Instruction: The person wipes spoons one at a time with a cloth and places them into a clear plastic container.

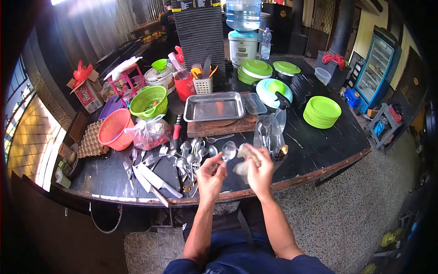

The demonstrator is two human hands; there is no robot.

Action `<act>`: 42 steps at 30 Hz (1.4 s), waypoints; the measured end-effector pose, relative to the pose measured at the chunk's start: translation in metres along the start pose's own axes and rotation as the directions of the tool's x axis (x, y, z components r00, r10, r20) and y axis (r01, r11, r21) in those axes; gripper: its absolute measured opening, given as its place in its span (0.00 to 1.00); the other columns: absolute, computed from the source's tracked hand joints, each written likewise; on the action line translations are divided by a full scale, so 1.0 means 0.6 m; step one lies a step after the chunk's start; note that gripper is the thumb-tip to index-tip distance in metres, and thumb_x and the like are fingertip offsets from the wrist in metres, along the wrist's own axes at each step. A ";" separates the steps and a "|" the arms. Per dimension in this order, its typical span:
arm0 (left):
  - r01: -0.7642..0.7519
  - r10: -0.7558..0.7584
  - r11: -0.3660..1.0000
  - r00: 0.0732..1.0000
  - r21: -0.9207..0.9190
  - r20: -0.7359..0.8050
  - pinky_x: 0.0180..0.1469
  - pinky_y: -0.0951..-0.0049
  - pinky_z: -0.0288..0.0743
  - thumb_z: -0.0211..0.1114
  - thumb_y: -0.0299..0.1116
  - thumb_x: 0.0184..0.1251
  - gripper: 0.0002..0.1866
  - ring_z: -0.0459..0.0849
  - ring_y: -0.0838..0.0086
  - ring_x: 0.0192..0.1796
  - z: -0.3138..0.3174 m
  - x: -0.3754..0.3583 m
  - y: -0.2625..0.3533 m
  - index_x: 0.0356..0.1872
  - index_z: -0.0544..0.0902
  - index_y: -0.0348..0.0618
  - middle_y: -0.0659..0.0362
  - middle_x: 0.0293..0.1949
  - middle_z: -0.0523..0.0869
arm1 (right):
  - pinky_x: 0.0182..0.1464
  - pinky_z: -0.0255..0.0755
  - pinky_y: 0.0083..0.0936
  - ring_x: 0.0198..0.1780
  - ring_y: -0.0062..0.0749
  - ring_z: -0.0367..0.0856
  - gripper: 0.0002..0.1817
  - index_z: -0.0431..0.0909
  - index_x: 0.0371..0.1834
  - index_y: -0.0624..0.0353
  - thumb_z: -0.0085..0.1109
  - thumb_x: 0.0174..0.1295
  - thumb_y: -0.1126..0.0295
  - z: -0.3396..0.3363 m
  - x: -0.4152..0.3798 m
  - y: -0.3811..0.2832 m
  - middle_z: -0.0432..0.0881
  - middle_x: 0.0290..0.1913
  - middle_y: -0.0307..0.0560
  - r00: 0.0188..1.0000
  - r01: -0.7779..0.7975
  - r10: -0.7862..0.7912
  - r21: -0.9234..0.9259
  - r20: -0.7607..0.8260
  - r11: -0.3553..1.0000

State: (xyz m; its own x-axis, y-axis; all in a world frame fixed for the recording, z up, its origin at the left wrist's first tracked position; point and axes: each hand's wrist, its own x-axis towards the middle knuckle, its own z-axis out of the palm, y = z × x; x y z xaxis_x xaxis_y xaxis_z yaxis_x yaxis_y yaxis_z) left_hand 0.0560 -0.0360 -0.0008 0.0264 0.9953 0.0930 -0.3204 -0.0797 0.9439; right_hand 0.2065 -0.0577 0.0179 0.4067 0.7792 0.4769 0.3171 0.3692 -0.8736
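Note:
Near the table's front edge my left hand (211, 177) is closed on a metal spoon (229, 150), its bowl pointing up and to the right. My right hand (260, 172) grips a pale cloth (247, 157) just right of the spoon bowl. Left of my hands lies a loose pile of spoons (187, 157). Forks (128, 173) and two large knives (155, 180) rest farther left. Behind my right hand, a clear container (269, 130) holds more cutlery, partly hidden by the hand.
A metal tray (214, 108) sits on a wooden board (221, 128) behind the pile. Green plates (321, 112) are stacked at right. An orange basket (116, 129), a green basket (149, 102) and a plastic bag (150, 133) stand at left. A person is in the far background.

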 end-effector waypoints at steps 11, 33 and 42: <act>-0.090 0.089 0.995 0.996 -0.032 -0.026 0.27 0.82 0.71 0.70 0.18 0.68 0.07 0.81 0.81 0.26 0.013 -0.014 0.008 0.41 0.79 0.34 0.60 0.29 0.85 | 0.40 0.75 0.29 0.37 0.28 0.83 0.10 0.83 0.48 0.68 0.62 0.73 0.71 0.038 -0.027 -0.008 0.84 0.37 0.48 0.989 -0.047 0.030 0.113 0.147 0.993; -0.101 0.139 0.981 0.961 0.166 -0.239 0.34 0.83 0.67 0.72 0.32 0.72 0.09 0.77 0.88 0.31 -0.058 0.040 -0.026 0.41 0.89 0.36 0.67 0.31 0.87 | 0.32 0.73 0.25 0.30 0.14 0.74 0.16 0.85 0.47 0.66 0.72 0.66 0.63 0.040 -0.113 0.037 0.83 0.27 0.38 0.778 -0.439 0.331 0.085 0.535 0.895; -0.165 0.142 0.986 0.909 -0.026 -0.392 0.18 0.82 0.63 0.70 0.36 0.74 0.11 0.73 0.85 0.18 -0.107 0.055 -0.016 0.42 0.86 0.36 0.65 0.23 0.81 | 0.35 0.71 0.14 0.34 0.09 0.74 0.14 0.85 0.47 0.64 0.72 0.67 0.65 0.034 -0.118 0.049 0.83 0.34 0.28 0.758 -0.404 0.263 0.112 0.597 0.908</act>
State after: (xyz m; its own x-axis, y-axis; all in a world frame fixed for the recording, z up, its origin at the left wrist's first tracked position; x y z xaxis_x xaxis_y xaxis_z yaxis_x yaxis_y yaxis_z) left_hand -0.0006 0.0013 -0.0270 -0.3923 0.9150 0.0945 -0.3445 -0.2414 0.9072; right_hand 0.1694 -0.0915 -0.0438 -0.1201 0.9900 0.0733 0.0283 0.0773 -0.9966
